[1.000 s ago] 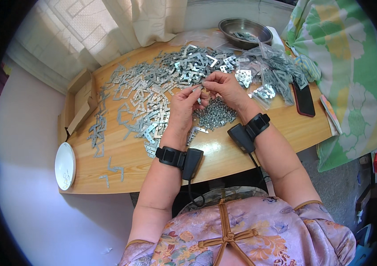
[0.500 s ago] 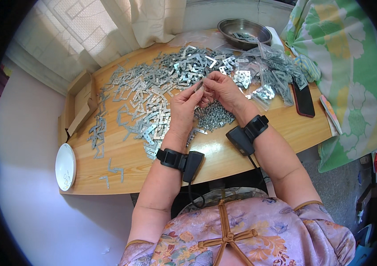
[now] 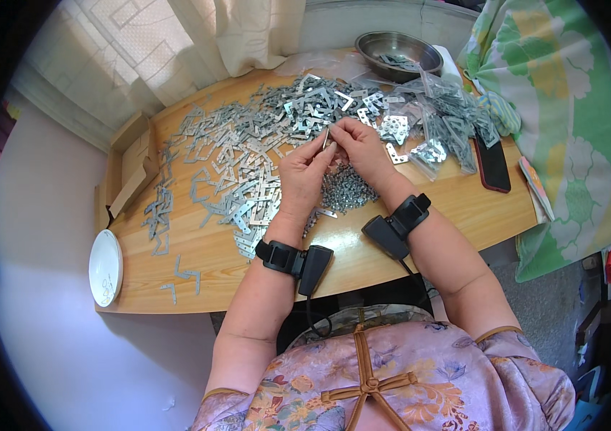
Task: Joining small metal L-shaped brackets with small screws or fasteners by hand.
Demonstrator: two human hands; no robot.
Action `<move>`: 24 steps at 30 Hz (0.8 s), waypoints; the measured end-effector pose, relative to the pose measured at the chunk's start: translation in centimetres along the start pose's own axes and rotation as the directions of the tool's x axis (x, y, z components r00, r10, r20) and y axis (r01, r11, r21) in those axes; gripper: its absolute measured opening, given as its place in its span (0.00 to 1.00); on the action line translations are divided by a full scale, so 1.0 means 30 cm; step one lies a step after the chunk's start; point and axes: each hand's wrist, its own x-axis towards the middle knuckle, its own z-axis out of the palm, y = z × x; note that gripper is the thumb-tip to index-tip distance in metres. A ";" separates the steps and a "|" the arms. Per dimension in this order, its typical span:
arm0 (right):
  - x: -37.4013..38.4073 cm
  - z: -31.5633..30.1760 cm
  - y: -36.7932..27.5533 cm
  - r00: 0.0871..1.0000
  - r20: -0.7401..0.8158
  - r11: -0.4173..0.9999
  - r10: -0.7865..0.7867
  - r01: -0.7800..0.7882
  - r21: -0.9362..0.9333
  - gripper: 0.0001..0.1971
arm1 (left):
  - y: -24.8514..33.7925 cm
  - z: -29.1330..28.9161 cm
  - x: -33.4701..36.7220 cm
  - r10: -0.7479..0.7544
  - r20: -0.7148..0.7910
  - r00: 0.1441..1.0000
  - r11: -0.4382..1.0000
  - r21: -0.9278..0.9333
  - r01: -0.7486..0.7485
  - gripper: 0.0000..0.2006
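My left hand (image 3: pixel 301 179) and my right hand (image 3: pixel 364 152) meet over the middle of the table. Between their fingertips is a narrow metal bracket (image 3: pixel 326 136), seen nearly edge-on; the fingers cover much of it, and its full shape is hidden. Just below the hands lies a heap of small shiny screws or nuts (image 3: pixel 350 192), too small to tell which. A broad pile of flat and L-shaped metal brackets (image 3: pixel 230 147) spreads to the left of and behind my hands. One bright L-shaped bracket (image 3: pixel 396 154) rests beside my right hand.
Clear plastic bags of metal parts (image 3: pixel 456 115) lie at the right, with a dark phone (image 3: pixel 493 165) beside them. A steel bowl (image 3: pixel 420 68) stands at the back. On the left are an open cardboard box (image 3: pixel 136 161) and a white bowl (image 3: pixel 106 269). Several loose brackets (image 3: pixel 169 291) lie near it.
The metal bracket between my fingertips has turned more upright. My right hand and wrist have shifted slightly left, uncovering more of the L-shaped bracket beside it.
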 end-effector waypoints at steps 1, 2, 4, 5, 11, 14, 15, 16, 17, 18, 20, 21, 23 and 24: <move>0.002 0.007 0.008 0.992 -0.051 0.988 -0.117 0.111 -0.106 0.10 | 0.001 0.003 0.001 -0.006 -0.001 1.000 1.000 -0.007 0.006 0.15; 0.003 0.009 0.013 0.967 -0.088 0.953 -0.237 0.214 -0.217 0.10 | 0.001 0.006 0.002 -0.013 -0.001 1.000 1.000 -0.013 0.013 0.15; 0.003 0.016 0.010 0.956 -0.097 0.923 -0.277 0.236 -0.305 0.12 | -0.003 0.003 0.001 0.022 -0.002 1.000 0.999 0.030 -0.022 0.15; 0.002 0.019 0.008 0.943 -0.103 0.884 -0.317 0.255 -0.391 0.13 | -0.006 0.001 0.001 0.058 -0.001 0.998 0.996 0.073 -0.057 0.15; 0.003 0.015 0.012 0.971 -0.117 0.948 -0.209 0.172 -0.267 0.16 | -0.026 0.001 0.009 0.163 0.030 0.986 0.966 0.199 -0.165 0.14; 0.014 0.002 0.036 0.983 -0.102 0.980 -0.150 0.134 -0.146 0.16 | -0.010 0.012 0.004 0.125 0.004 0.992 0.968 0.219 -0.123 0.13; 0.015 0.006 0.038 0.984 -0.100 0.980 -0.149 0.134 -0.145 0.16 | -0.014 0.008 0.004 0.125 0.002 0.992 0.968 0.220 -0.122 0.13; 0.015 0.008 0.040 0.974 -0.120 0.961 -0.191 0.161 -0.225 0.16 | -0.020 0.004 0.004 0.095 -0.024 0.995 0.977 0.192 -0.089 0.13; 0.015 0.010 0.042 0.962 -0.137 0.935 -0.235 0.185 -0.303 0.16 | -0.024 0.002 0.003 0.064 -0.047 0.997 0.985 0.163 -0.056 0.13; 0.014 0.010 0.041 0.963 -0.136 0.935 -0.234 0.184 -0.303 0.16 | -0.023 0.002 0.003 0.064 -0.048 0.997 0.985 0.164 -0.055 0.13; 0.012 0.008 0.039 0.969 -0.128 0.930 -0.213 0.160 -0.332 0.15 | -0.019 0.004 0.003 0.050 -0.083 0.995 0.988 0.148 -0.038 0.12; 0.012 0.008 0.037 0.969 -0.129 0.930 -0.212 0.160 -0.332 0.15 | -0.021 0.002 0.005 0.050 -0.083 0.995 0.988 0.148 -0.038 0.12; 0.010 0.009 0.033 0.972 -0.104 0.934 -0.211 0.169 -0.314 0.15 | -0.028 -0.003 0.010 0.025 -0.087 0.996 0.988 0.153 -0.012 0.12; 0.009 0.011 0.031 0.972 -0.104 0.935 -0.210 0.169 -0.313 0.15 | -0.027 -0.003 0.011 0.025 -0.087 0.996 0.988 0.153 -0.012 0.12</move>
